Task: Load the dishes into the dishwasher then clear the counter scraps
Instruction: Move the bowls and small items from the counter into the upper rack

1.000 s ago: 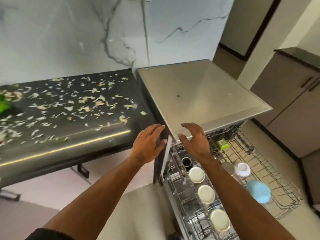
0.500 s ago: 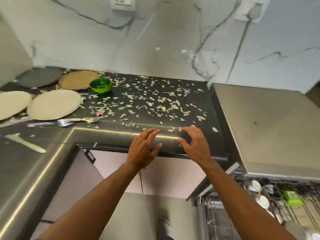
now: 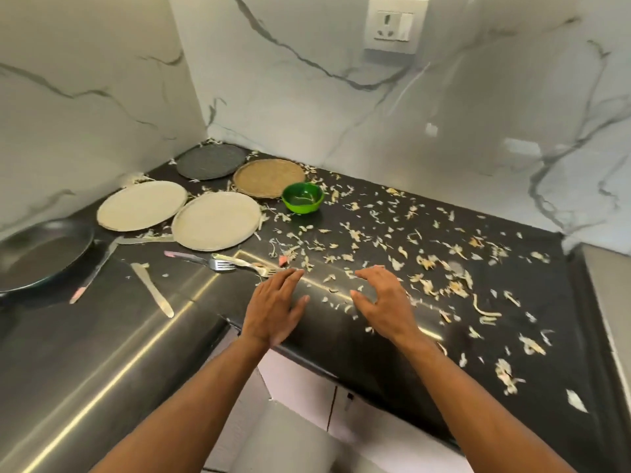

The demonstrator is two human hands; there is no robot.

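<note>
Lots left tbh: plates (image 3: 215, 220), green bowl (image 3: 303, 197), forks (image 3: 239, 264) upper left of frame, scraps (image 3: 426, 261) all over counter (image 3: 341, 336). Left hand (image 3: 275, 308), right hand (image 3: 384, 302) both loose, holding nothing.

Four flat plates (image 3: 216, 220), green bowl (image 3: 302, 197), cutlery (image 3: 223, 264) amid pale scraps (image 3: 426, 261) on black counter (image 3: 341, 332)

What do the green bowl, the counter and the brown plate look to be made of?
Green bowl: likely plastic, bright, glossy and slightly see-through at the rim. Counter: looks like polished dark stone, since it mirrors a bright streak of light; it could be another glossy surface. Brown plate: matte and finely textured, perhaps woven fibre or rough ceramic; the picture cannot settle it.
</note>
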